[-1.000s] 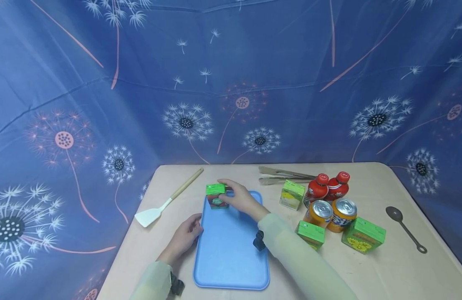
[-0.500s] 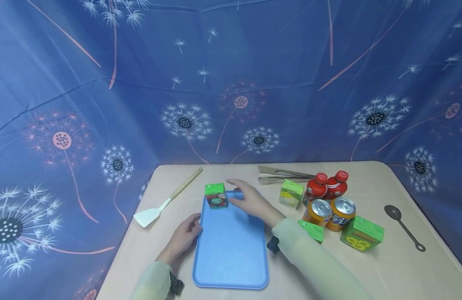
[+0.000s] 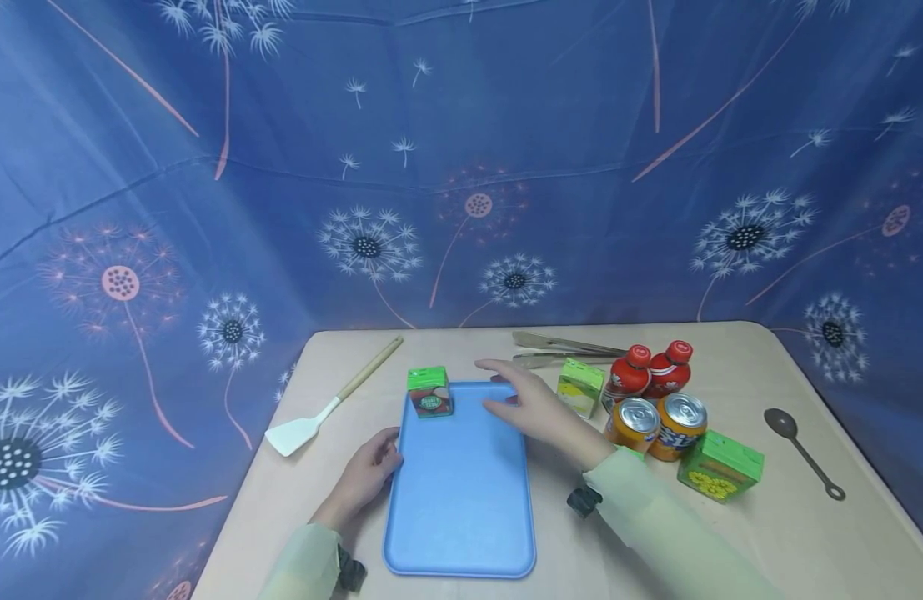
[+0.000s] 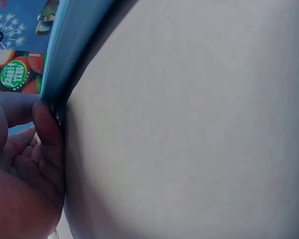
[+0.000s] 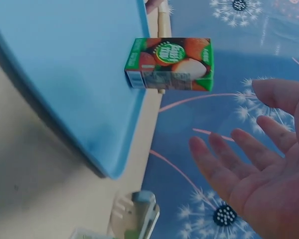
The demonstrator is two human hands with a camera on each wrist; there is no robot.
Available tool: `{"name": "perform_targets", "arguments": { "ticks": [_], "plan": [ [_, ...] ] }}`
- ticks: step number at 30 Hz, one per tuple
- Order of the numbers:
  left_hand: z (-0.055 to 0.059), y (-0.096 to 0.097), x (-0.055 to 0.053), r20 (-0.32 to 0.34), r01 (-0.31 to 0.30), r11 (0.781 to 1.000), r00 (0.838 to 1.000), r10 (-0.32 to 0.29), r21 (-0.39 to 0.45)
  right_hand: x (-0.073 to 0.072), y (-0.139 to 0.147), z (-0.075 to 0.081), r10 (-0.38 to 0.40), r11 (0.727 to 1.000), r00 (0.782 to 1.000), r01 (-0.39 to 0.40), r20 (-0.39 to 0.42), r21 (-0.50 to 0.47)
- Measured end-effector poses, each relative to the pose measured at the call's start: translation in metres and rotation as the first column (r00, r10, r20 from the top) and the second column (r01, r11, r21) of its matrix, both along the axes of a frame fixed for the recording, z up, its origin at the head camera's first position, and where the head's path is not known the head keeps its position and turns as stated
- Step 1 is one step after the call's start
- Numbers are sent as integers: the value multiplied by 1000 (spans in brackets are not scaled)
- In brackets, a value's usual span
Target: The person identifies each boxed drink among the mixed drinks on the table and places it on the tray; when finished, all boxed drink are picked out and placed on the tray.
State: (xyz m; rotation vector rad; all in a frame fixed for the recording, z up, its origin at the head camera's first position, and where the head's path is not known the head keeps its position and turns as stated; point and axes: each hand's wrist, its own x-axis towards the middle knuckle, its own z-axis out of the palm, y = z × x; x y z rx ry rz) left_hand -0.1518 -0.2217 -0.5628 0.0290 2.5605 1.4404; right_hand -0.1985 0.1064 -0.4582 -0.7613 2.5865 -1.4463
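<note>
A small juice box (image 3: 429, 392) with a green top and fruit print stands upright in the far left corner of the blue tray (image 3: 461, 492). At the tray's left rim, my left hand (image 3: 363, 477) holds the edge between thumb and fingers; the left wrist view shows them curled at the rim. My right hand (image 3: 539, 407) hovers over the tray's far right corner, holding nothing. Its fingers are spread and apart from the juice box, as the right wrist view of that hand (image 5: 259, 159) shows. A yellow-green juice box (image 3: 579, 387) stands just beyond the right hand.
To the right stand two red bottles (image 3: 629, 375), two orange cans (image 3: 680, 425) and a green-topped box (image 3: 719, 467); another box is mostly hidden by the right sleeve. Metal tongs (image 3: 566, 346) lie behind, a brown spoon (image 3: 802, 454) far right, a white spatula (image 3: 333, 400) left.
My right hand has let go of the fruit-print juice box and moved right, its fingers opening. The box stays in the tray's far left corner. My left hand keeps its place.
</note>
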Motion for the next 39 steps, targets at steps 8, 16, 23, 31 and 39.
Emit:
{"name": "perform_targets", "arguments": {
  "ticks": [8, 16, 23, 31, 39],
  "plan": [
    [-1, 0, 0, -3, -1, 1000, 1000, 1, -13, 15, 29, 8, -16, 1000, 1000, 16, -10, -4],
    [-1, 0, 0, -9, -12, 999, 1000, 12, -33, 27, 53, 15, -38, 999, 997, 39, -69, 6],
    [0, 0, 0, -2, -3, 1000, 1000, 3, -12, 35, 78, 20, -74, 997, 995, 72, -65, -25],
    [0, -1, 2, -3, 0, 1000, 1000, -1, -18, 51, 110, 23, -177, 984, 979, 178, -100, 6],
    [-2, -3, 0, -9, 16, 1000, 1000, -16, -13, 63, 137, 21, -247, 968, 965, 250, -92, 30]
  ]
}}
